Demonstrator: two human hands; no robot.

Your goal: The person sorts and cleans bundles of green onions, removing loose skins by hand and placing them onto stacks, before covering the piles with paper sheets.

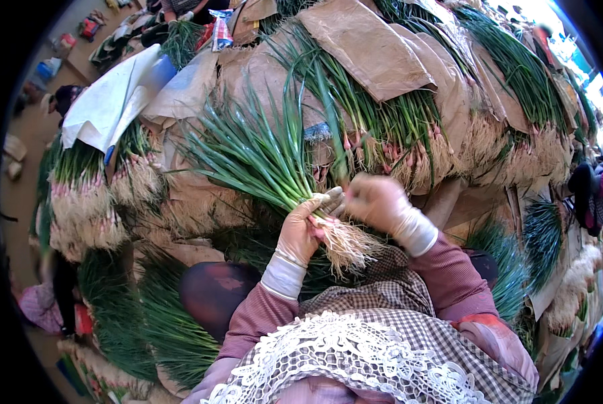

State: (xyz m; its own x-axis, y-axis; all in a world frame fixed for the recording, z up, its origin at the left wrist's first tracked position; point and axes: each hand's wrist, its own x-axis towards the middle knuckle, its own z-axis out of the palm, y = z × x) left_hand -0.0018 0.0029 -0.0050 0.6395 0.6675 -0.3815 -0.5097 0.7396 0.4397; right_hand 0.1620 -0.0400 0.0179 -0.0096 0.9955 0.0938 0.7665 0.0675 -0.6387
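My left hand (303,227), in a pale glove, is closed round a bunch of spring onions (268,151) just above the bulbs. Their long green leaves fan out to the upper left. Pinkish bulbs and a tuft of pale roots (347,248) hang below the grip, towards my lap. Beside the bunch, on its right, my gloved right hand (385,202) is blurred, its fingers curled in as in a pinch. A green stalk (339,151) runs down to its fingertips; whether they grip it is unclear.
Ahead lies a heap of spring onions (409,135), partly covered by brown paper sheets (365,47). A white sheet (109,101) covers more bunches at the left. Loose greens (170,313) lie beside my left knee (219,296), and others (500,259) at the right. People sit farther off.
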